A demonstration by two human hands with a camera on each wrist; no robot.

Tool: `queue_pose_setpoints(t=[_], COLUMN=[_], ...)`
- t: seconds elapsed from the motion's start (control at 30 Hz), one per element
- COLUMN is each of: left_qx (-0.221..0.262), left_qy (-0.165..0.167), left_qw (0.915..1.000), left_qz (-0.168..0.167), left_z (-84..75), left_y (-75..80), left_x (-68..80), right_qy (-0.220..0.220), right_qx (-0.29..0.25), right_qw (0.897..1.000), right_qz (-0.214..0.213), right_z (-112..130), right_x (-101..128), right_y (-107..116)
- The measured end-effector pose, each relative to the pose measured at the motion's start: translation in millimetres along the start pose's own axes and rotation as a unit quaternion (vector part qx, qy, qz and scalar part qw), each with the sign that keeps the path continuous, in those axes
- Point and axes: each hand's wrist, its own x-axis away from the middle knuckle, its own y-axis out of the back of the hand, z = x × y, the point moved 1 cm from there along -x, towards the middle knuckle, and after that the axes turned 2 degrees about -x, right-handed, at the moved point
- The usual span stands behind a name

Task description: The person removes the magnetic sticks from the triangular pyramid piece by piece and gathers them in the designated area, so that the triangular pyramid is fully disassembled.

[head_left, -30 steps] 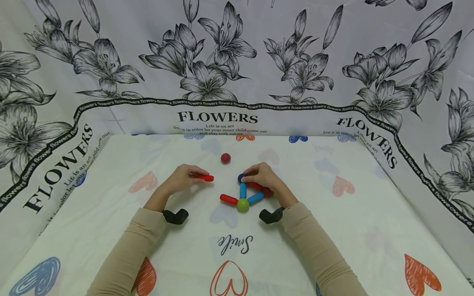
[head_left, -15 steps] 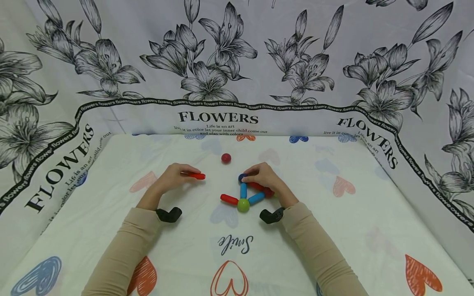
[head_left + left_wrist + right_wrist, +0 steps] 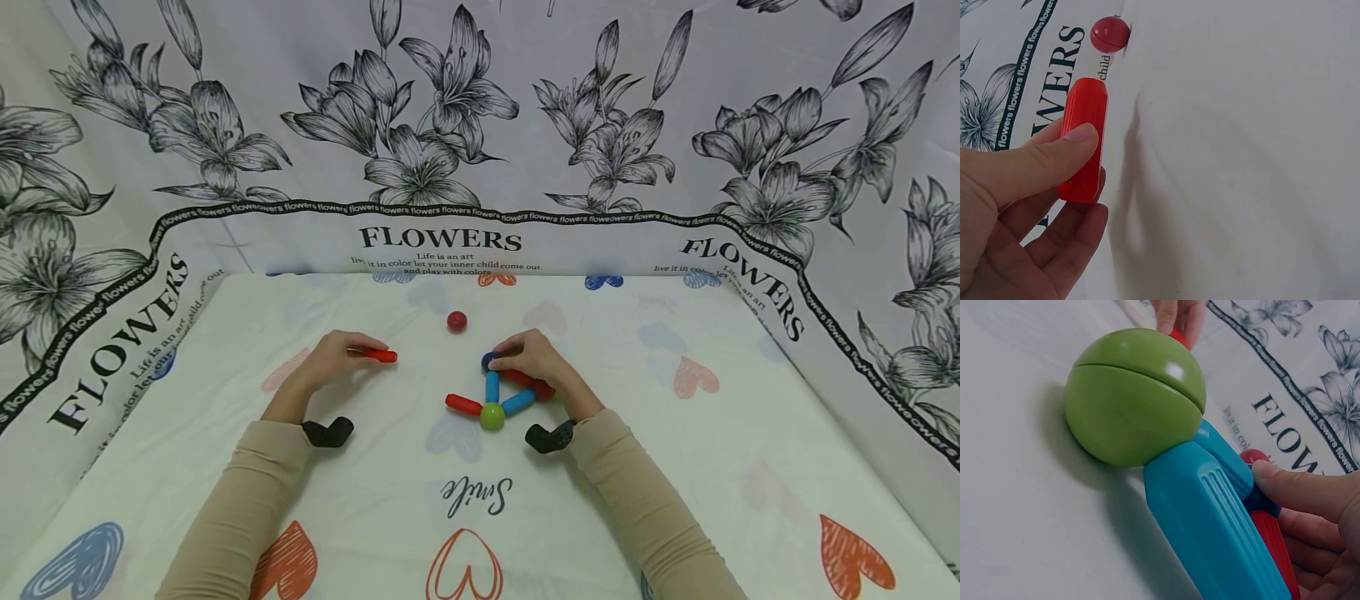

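My left hand pinches a red ridged rod between thumb and fingers, off to the left of the joined pieces. With thumb and fingers my right hand grips the dark blue ball at the far corner of those pieces. A green ball forms the near corner, with two blue rods and a second red rod fanning out from it. Another red rod runs from the dark blue ball to a red ball, partly covered by the right hand.
A loose red ball lies farther back on the white cloth with printed hearts. Behind the table hangs a flower-printed curtain. Each wrist wears a black camera mount.
My left hand has drawn away to the left, carrying the red rod farther from the joined pieces. The right hand keeps its hold on the dark blue ball.
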Motion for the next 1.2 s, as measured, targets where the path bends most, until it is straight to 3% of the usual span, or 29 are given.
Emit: queue_pose_setpoints(t=[0.57, 1.2], left_qx=[-0.002, -0.002], left_qy=[0.033, 0.066], left_qw=[0.9994, 0.9977], left_qz=[0.005, 0.015], left_z=[17.9, 18.2], left_y=[6.2, 5.9], left_x=[2.2, -0.9], right_qy=[-0.01, -0.015], right_qx=[-0.007, -0.014], right_qw=[1.0, 1.0], right_qz=[-0.001, -0.002], right_z=[0, 0], right_x=[1, 1], right_y=[0, 0])
